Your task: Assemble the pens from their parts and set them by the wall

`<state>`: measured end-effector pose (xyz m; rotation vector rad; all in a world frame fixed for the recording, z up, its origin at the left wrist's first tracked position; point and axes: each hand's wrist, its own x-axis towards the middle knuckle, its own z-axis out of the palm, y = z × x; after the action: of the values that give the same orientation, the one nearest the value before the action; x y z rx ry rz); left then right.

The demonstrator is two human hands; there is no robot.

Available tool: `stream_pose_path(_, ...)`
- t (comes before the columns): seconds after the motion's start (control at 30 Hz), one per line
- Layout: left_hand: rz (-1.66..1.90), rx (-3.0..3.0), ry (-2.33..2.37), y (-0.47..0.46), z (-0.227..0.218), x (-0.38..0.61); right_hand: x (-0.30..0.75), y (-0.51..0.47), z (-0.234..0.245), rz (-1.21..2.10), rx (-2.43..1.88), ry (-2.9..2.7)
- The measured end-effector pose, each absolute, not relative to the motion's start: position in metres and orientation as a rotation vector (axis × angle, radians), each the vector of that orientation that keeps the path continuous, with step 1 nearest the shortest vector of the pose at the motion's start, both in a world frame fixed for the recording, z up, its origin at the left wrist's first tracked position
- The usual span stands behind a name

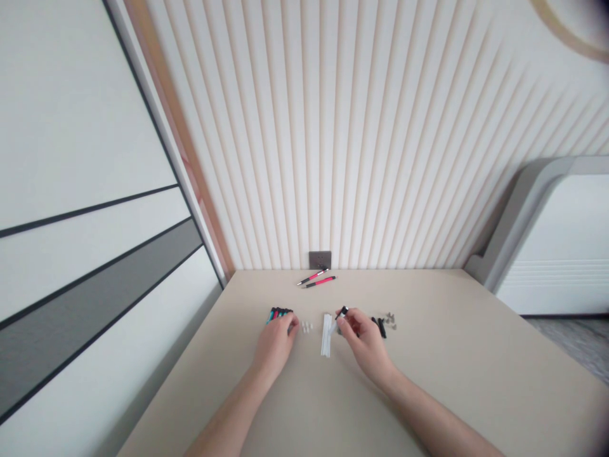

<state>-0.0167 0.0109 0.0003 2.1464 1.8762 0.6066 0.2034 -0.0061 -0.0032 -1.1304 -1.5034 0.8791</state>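
"White ribbed wall [323, 127] up top, beige tabletop [304, 412] spreading out below!"

"And the hands?"

"Left hand [273, 343] and right hand [366, 343], well apart, a bundle of white rods [326, 336] lying between them."

"Which is nearer the rods?"

"Right, clearly! They lie just left of its fingers, long axis running away from the person, towards the wall."

"Beside the left?"

"A row of coloured barrels [278, 313], partly hidden by it. Its fingers curl, but whether they grip anything, I can't tell."

"Right fingers?"

"Pinched on a black-ended piece [342, 311], tilted, dark end up and away!"

"Smallest?"

"Little white bits [307, 327], between the left hand and the rods."
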Motion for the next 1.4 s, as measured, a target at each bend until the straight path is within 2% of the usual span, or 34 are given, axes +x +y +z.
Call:
stream_pose_path(1.17, 0.59, 2.168, 1.848, 0.011, 0.001, -0.018, 0.202, -0.008, 0.001, 0.849, -1.158, -1.576)
stream_pose_path(1.4, 0.93, 2.031, 1.725, 0.005, 0.024, -0.018, 0.202, -0.007, -0.008, 0.921, -1.108, -1.477)
